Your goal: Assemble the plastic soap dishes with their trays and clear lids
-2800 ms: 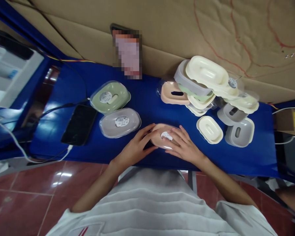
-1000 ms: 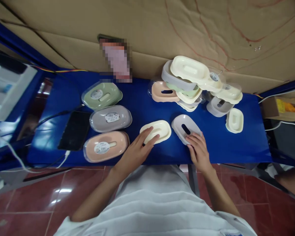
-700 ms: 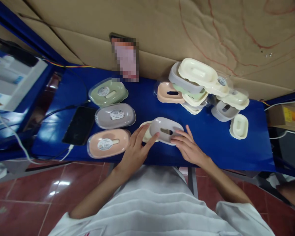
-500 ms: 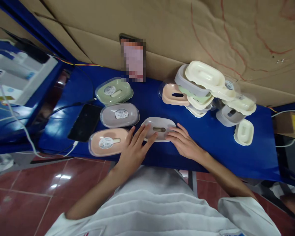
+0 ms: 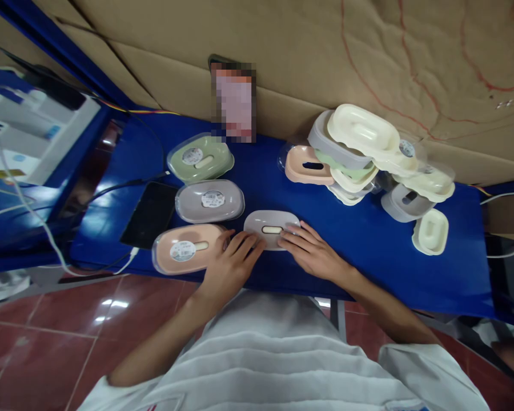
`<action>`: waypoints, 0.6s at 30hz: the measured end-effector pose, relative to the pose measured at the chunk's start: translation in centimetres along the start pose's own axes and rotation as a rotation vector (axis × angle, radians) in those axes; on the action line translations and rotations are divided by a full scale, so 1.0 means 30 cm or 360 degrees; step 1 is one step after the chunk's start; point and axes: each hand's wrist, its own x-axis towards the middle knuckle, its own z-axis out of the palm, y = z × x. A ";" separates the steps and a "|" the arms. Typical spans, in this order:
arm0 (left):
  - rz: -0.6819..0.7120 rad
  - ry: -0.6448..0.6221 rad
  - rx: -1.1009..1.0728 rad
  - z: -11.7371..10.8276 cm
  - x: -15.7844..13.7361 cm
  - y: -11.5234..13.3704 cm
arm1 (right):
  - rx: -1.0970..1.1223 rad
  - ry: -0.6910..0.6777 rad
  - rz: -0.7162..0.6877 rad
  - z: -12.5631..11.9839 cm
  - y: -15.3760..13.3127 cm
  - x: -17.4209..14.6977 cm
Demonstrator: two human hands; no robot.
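A pale grey oval plastic soap dish [image 5: 261, 218] lies near the table's front edge, with a cream bar showing in its middle slot. My left hand [image 5: 235, 257] grips the dish's left end, fingers bent along its lower left edge. My right hand [image 5: 310, 248] holds the right end, its fingertips over the rim and top. Left of my left hand, almost touching it, is a peach soap dish [image 5: 201, 245] under a clear cover with a round label. Behind that sit a covered grey dish [image 5: 191, 202] and a covered green dish [image 5: 217, 151].
Cream, grey, green and peach dish parts [image 5: 362, 128] are piled at the back right, beside a small cream tray [image 5: 430, 231]. A dark phone [image 5: 148, 214] with a cable lies left. A blurred-out phone [image 5: 235, 103] leans on the cardboard wall [image 5: 291, 51].
The grey dish has shifted slightly left and toward me. Its slot looked hollow before and now shows a cream bar. My left fingers have drawn back from its top to its edge.
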 end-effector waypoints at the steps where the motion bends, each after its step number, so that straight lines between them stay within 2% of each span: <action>1: -0.0019 0.0002 0.0010 0.000 0.001 -0.001 | -0.0017 -0.0003 -0.0005 -0.003 -0.001 0.006; 4: -0.0060 0.0021 0.0068 0.005 0.007 -0.018 | -0.0126 0.0070 0.0036 -0.043 0.010 0.004; 6: -0.0050 0.0059 0.0127 0.016 0.016 -0.041 | -0.0235 0.0206 0.0197 -0.094 0.033 -0.032; 11: -0.0011 0.0080 0.0099 0.056 0.048 -0.102 | -0.0626 0.0747 0.1135 -0.221 0.119 -0.271; 13: -0.0020 0.0032 -0.0005 0.065 0.064 -0.115 | -0.0806 0.0936 0.1381 -0.247 0.144 -0.377; 16: 0.0007 -0.0009 -0.0088 0.067 0.092 -0.114 | -0.0990 0.1108 0.1494 -0.267 0.160 -0.464; 18: 0.0067 0.0023 -0.0059 0.063 0.110 -0.097 | -0.1046 0.1102 0.1456 -0.276 0.164 -0.459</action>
